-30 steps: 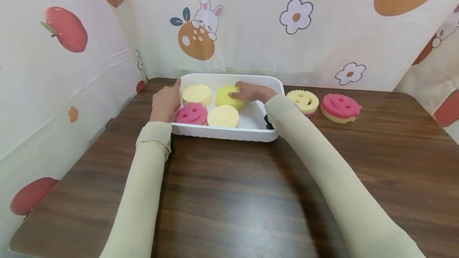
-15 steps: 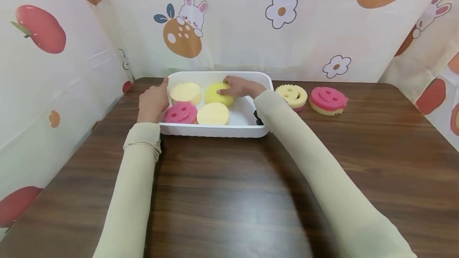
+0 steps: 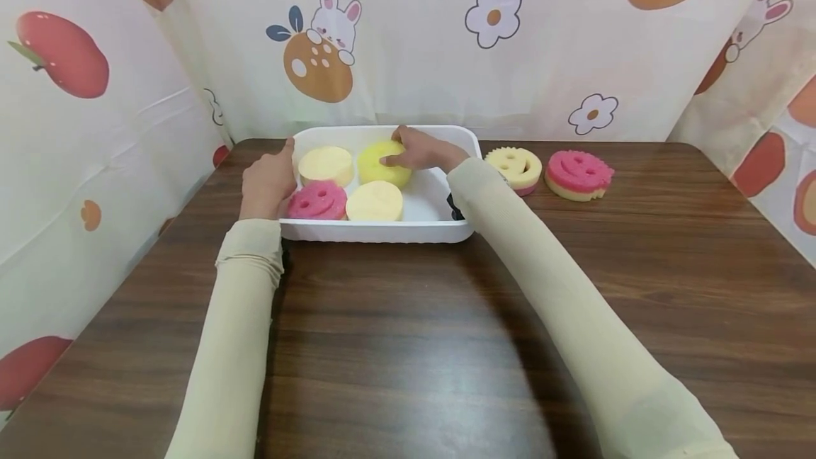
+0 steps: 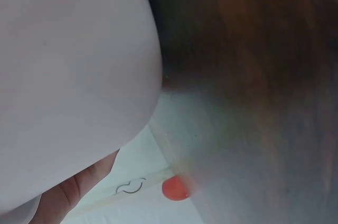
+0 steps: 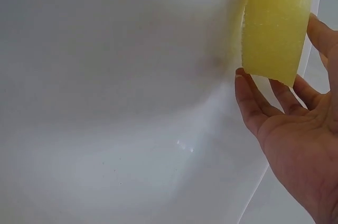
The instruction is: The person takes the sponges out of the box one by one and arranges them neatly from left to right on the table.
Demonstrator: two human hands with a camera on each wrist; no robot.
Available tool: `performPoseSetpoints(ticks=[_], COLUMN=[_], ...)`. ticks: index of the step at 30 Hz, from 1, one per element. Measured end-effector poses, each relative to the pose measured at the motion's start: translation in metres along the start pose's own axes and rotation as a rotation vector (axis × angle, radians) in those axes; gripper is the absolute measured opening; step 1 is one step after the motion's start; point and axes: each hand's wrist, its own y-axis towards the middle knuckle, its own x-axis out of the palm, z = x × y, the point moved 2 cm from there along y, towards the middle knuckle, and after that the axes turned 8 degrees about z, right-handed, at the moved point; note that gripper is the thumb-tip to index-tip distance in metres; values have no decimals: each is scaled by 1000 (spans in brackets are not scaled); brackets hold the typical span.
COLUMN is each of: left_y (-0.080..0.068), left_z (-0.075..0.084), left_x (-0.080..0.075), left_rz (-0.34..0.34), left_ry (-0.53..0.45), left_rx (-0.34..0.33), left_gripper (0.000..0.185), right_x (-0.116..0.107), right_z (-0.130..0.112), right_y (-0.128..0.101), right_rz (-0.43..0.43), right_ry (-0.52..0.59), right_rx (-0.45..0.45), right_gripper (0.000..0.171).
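- Below, a brown table [image 3: 382,331] bearing a white tray [image 3: 376,233] near its back edge.
- Left hand [image 3: 266,177] at the tray's left end, one finger at the rim; its grip I cannot tell.
- Right hand [image 3: 423,151] in the tray, fingers holding the yellow sponge [image 3: 380,168].
- Two cream sponges [image 3: 375,201], one pink sponge [image 3: 317,200] near it; two smiling sponges [image 3: 579,174] right of the tray.
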Motion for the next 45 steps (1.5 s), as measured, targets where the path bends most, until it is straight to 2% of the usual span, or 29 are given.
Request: performPoseSetpoints(ticks=[7, 15, 21, 36, 45], left_y=[0, 0, 2, -3, -4], left_z=[2, 0, -1, 0, 4], left_x=[-1, -2, -2, -2, 0], left_rz=[10, 4, 4, 7, 0], left_ry=[6, 2, -8, -45, -63], left_rx=[4, 0, 3, 8, 5], left_gripper=[74, 73, 73, 74, 75], right_x=[-2, -4, -4, -7, -13], right_z=[0, -2, -4, 0, 3], right_y=[0, 1, 3, 1, -3], right_rz=[7, 16, 21, 99, 149], right_ry=[11, 38, 76, 101, 159], right_rx=[10, 9, 25, 0, 19], right_gripper=[74, 60, 56, 50, 47])
